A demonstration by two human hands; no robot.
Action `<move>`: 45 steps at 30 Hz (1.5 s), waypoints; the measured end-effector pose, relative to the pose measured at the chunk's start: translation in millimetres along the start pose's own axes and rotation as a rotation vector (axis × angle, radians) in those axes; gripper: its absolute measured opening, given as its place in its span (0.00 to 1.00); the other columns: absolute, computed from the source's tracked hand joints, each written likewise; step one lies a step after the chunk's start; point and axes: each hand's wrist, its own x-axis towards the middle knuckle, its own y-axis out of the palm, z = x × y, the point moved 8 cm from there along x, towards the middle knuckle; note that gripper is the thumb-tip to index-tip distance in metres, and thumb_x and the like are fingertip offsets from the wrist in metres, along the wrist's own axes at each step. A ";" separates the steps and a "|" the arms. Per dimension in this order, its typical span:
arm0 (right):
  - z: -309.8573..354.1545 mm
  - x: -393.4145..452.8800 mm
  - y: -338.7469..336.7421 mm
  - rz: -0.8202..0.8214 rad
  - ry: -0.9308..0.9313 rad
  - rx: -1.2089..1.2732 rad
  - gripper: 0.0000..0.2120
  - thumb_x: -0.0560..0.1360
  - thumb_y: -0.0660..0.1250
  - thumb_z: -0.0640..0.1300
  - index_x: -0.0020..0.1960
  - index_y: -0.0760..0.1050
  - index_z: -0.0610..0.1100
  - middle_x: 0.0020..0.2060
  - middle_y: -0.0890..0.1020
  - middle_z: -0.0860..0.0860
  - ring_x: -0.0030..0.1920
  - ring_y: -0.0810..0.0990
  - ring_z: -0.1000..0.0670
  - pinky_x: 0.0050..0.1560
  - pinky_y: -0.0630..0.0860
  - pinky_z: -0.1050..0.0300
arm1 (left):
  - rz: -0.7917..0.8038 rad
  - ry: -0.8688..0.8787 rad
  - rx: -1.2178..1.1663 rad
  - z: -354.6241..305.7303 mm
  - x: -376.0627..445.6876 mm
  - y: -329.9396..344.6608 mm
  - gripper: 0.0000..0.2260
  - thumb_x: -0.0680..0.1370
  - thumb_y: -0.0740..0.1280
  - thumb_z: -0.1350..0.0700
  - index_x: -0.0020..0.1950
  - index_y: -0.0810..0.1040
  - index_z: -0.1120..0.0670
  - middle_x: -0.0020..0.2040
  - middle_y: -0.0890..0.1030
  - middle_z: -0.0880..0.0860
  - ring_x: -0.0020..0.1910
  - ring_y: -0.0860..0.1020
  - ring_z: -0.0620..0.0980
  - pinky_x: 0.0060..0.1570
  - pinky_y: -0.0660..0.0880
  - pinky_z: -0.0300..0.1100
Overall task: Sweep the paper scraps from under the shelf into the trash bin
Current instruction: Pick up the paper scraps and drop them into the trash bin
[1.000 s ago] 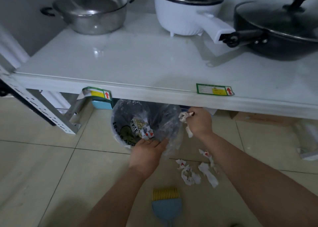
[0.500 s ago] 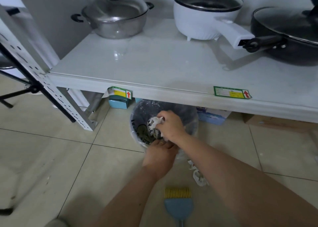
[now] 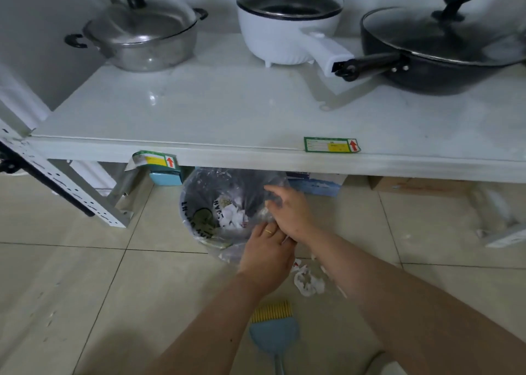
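The trash bin point(image 3: 191, 212), lined with a clear plastic bag, stands on the floor half under the white shelf point(image 3: 256, 160). White paper scraps point(image 3: 234, 217) lie inside it. More paper scraps point(image 3: 308, 284) are on the tiles just right of the bin, partly hidden by my right forearm. My left hand point(image 3: 266, 256), wearing a ring, grips the bin's near rim. My right hand point(image 3: 290, 211) hovers over the bin's right rim with fingers spread and nothing in them. A blue hand brush point(image 3: 274, 330) with yellow bristles lies on the floor below my hands.
On the shelf stand a steel pot point(image 3: 142, 39), a white pot point(image 3: 287, 24) and a black wok point(image 3: 444, 56). Under it are a blue box point(image 3: 166, 177), a blue-white box point(image 3: 316, 184) and a cardboard box point(image 3: 412, 185). A slanted shelf leg point(image 3: 71, 188) is at left.
My right hand carried a paper scrap from the right over the bin and let it go inside. My left hand stayed on the bin's near rim. The view shifted.
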 end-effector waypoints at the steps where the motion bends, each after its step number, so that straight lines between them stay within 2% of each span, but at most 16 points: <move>1: -10.6 -2.3 -9.6 -0.028 0.009 0.007 0.19 0.78 0.61 0.45 0.68 0.72 0.49 0.64 0.77 0.45 0.65 0.74 0.43 0.68 0.69 0.48 | -0.015 0.016 -0.026 -9.5 4.7 3.7 0.16 0.71 0.58 0.54 0.46 0.85 0.54 0.46 0.85 0.52 0.46 0.79 0.54 0.50 0.76 0.45; 4: -57.5 -12.6 -34.0 -0.104 0.108 0.070 0.20 0.77 0.62 0.42 0.69 0.71 0.46 0.66 0.75 0.43 0.66 0.73 0.44 0.68 0.68 0.53 | -0.022 0.085 -0.101 -40.9 16.7 20.2 0.16 0.69 0.59 0.55 0.48 0.84 0.56 0.46 0.84 0.53 0.49 0.74 0.52 0.51 0.71 0.42; 8: -142.7 -30.1 -40.8 -0.152 0.321 0.057 0.21 0.76 0.61 0.39 0.69 0.71 0.46 0.65 0.74 0.40 0.62 0.74 0.40 0.64 0.72 0.53 | 0.175 -0.032 -0.282 -50.4 20.4 72.2 0.18 0.70 0.58 0.53 0.56 0.79 0.54 0.49 0.83 0.53 0.46 0.82 0.53 0.42 0.80 0.40; 10: -184.5 -40.1 -29.7 -0.116 0.431 0.047 0.22 0.77 0.60 0.38 0.70 0.70 0.47 0.66 0.73 0.40 0.63 0.74 0.39 0.65 0.71 0.53 | 0.237 -0.159 -0.363 -44.1 18.2 97.1 0.23 0.74 0.55 0.50 0.66 0.74 0.55 0.60 0.80 0.54 0.54 0.81 0.55 0.49 0.79 0.43; 12: -219.5 -48.2 -17.0 -0.070 0.516 -0.003 0.23 0.76 0.61 0.38 0.70 0.69 0.48 0.66 0.74 0.40 0.63 0.74 0.39 0.65 0.71 0.52 | 0.384 -0.278 -0.376 -36.1 13.5 130.4 0.26 0.79 0.57 0.46 0.76 0.62 0.54 0.72 0.68 0.52 0.67 0.71 0.52 0.64 0.69 0.41; 14: -246.5 -52.0 -3.8 -0.018 0.570 -0.044 0.24 0.75 0.61 0.38 0.70 0.69 0.50 0.66 0.74 0.42 0.64 0.75 0.39 0.66 0.72 0.51 | 0.484 -0.407 -0.416 -26.4 8.2 161.3 0.34 0.78 0.65 0.45 0.78 0.53 0.53 0.75 0.61 0.51 0.71 0.65 0.51 0.68 0.63 0.41; 16: -265.7 -51.3 11.4 0.030 0.590 -0.063 0.26 0.74 0.60 0.38 0.70 0.69 0.53 0.67 0.74 0.46 0.64 0.74 0.40 0.66 0.71 0.53 | 0.576 -0.508 -0.440 -18.6 0.5 190.3 0.41 0.75 0.69 0.44 0.79 0.49 0.53 0.76 0.59 0.52 0.72 0.63 0.53 0.69 0.64 0.44; 19: -282.0 -46.1 32.6 0.095 0.589 -0.090 0.30 0.72 0.58 0.36 0.72 0.64 0.56 0.70 0.71 0.49 0.67 0.70 0.40 0.68 0.67 0.53 | 0.700 -0.571 -0.394 -12.3 -9.9 222.4 0.46 0.72 0.71 0.42 0.79 0.47 0.53 0.76 0.57 0.53 0.73 0.61 0.56 0.69 0.66 0.49; 22: -290.8 -34.7 43.6 0.118 0.569 -0.105 0.32 0.73 0.58 0.36 0.74 0.61 0.53 0.73 0.66 0.51 0.70 0.63 0.41 0.70 0.65 0.51 | 0.739 -0.590 -0.335 -6.5 -12.9 241.4 0.49 0.70 0.73 0.41 0.79 0.45 0.53 0.76 0.55 0.53 0.74 0.58 0.59 0.68 0.67 0.52; 27: -301.4 -12.0 57.6 0.217 0.507 -0.227 0.32 0.75 0.55 0.38 0.77 0.53 0.54 0.78 0.54 0.54 0.76 0.53 0.43 0.74 0.60 0.47 | 0.765 -0.597 -0.207 -4.6 -13.0 259.6 0.52 0.67 0.74 0.39 0.78 0.45 0.54 0.74 0.53 0.54 0.72 0.58 0.58 0.61 0.72 0.50; 31: -294.7 -21.9 72.7 0.320 0.390 -0.384 0.31 0.74 0.62 0.44 0.76 0.57 0.54 0.76 0.59 0.54 0.74 0.57 0.43 0.71 0.62 0.49 | 0.759 -0.568 -0.190 -10.0 -9.8 266.0 0.51 0.66 0.76 0.41 0.77 0.48 0.55 0.72 0.57 0.55 0.71 0.59 0.56 0.63 0.70 0.47; 34: -282.6 -45.4 83.9 0.348 0.278 -0.384 0.31 0.72 0.64 0.43 0.74 0.62 0.52 0.73 0.64 0.53 0.71 0.63 0.44 0.68 0.63 0.53 | 0.740 -0.511 -0.201 -18.9 -5.3 265.1 0.50 0.66 0.75 0.41 0.78 0.48 0.53 0.71 0.58 0.54 0.70 0.61 0.56 0.64 0.69 0.47; 36: -289.8 -55.2 69.6 0.211 0.357 -0.325 0.33 0.71 0.64 0.42 0.75 0.60 0.52 0.74 0.63 0.52 0.72 0.63 0.44 0.68 0.62 0.51 | 0.725 -0.501 -0.207 -18.5 -3.3 264.2 0.51 0.66 0.75 0.41 0.78 0.47 0.52 0.72 0.58 0.54 0.70 0.60 0.56 0.62 0.71 0.48; 39: -319.7 -80.3 39.7 -0.014 0.640 -0.275 0.33 0.72 0.63 0.45 0.75 0.57 0.52 0.74 0.62 0.49 0.69 0.65 0.42 0.63 0.68 0.47 | 0.778 -0.559 -0.198 -9.0 -8.0 263.4 0.55 0.65 0.77 0.42 0.78 0.43 0.53 0.74 0.52 0.55 0.73 0.57 0.57 0.62 0.72 0.48; 42: -337.4 -108.9 41.1 0.023 0.780 -0.232 0.33 0.72 0.64 0.51 0.74 0.55 0.54 0.71 0.62 0.48 0.67 0.67 0.42 0.58 0.72 0.47 | 0.824 -0.568 -0.156 -7.2 -8.4 262.4 0.57 0.65 0.77 0.43 0.78 0.40 0.55 0.75 0.50 0.56 0.73 0.55 0.60 0.61 0.72 0.49; 45: -330.8 -111.3 59.0 0.090 0.728 -0.103 0.34 0.69 0.67 0.51 0.72 0.56 0.56 0.67 0.62 0.50 0.66 0.69 0.43 0.57 0.73 0.49 | 0.823 -0.530 -0.160 -15.2 -1.8 264.2 0.56 0.66 0.78 0.47 0.78 0.42 0.56 0.74 0.52 0.56 0.71 0.59 0.59 0.61 0.73 0.49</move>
